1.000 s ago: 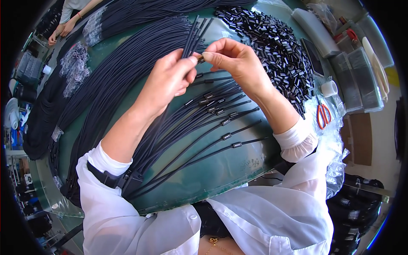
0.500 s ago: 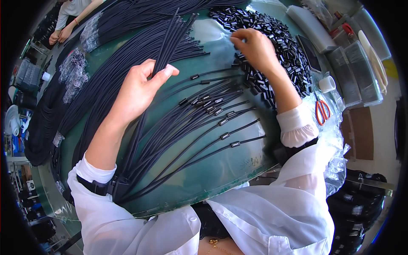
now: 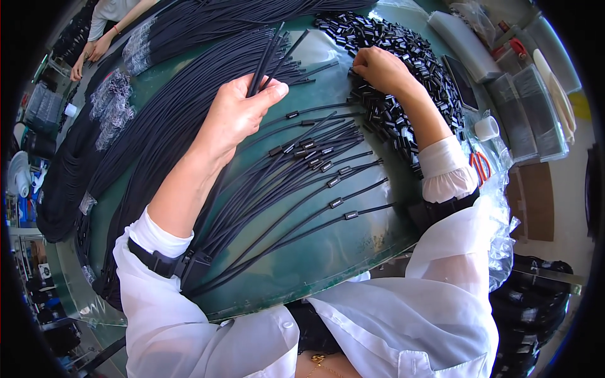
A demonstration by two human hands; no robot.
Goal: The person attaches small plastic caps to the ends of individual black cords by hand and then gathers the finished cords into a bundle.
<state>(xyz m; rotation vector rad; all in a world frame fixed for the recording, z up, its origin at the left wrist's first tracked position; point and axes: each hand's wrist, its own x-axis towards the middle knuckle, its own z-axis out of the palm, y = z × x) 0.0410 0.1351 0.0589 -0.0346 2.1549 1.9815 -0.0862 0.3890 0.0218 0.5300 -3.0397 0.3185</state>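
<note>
My left hand is closed round several thin black cords, whose ends stick up above the thumb and spread apart. My right hand rests at the left edge of a heap of small black tube-like pieces. Its fingers are curled down and pressed together, and whatever sits between the fingertips is hidden. Between my arms, a fan of black cords lies on the table, with a small black sleeve round each of several cords near its end. Beside my left arm stretches a thick bundle of loose black cords.
Orange-handled scissors and a white roll lie right of the heap on the green table. Clear plastic trays and a dark flat device stand beyond. Another person's hands work at the far left.
My left hand has shifted right with the cords, and their ends have spread apart. My right hand has come down to the heap, its fingers curling in.
</note>
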